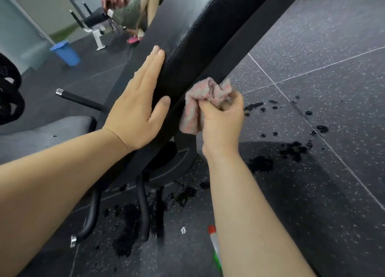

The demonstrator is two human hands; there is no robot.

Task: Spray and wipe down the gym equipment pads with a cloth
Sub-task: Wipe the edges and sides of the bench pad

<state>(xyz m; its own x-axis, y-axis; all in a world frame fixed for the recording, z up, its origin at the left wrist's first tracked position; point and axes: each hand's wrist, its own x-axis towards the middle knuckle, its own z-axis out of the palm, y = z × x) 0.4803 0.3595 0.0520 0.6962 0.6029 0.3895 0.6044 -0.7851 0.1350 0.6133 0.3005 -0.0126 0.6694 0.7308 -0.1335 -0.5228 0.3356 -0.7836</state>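
Two hands: fingers of your left hand (137, 101) lie straight on the pad (198, 37); your right hand (224, 118) squeezes the cloth (193, 110); rub hard beside it.

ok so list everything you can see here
back pad: 1, black, tilted through the centre
cloth: 1, pink and grey, bunched against the back pad's lower edge
bottle: 1, red, white and green, on the floor, bottom, partly hidden
seat pad: 1, black, lower left
handle bar: 1, black with chrome tip, left
bin: 1, blue, far left
wet patches: several, dark, on the floor
person: 1, background, top
left hand: 1, flat on the back pad
right hand: 1, grips the cloth
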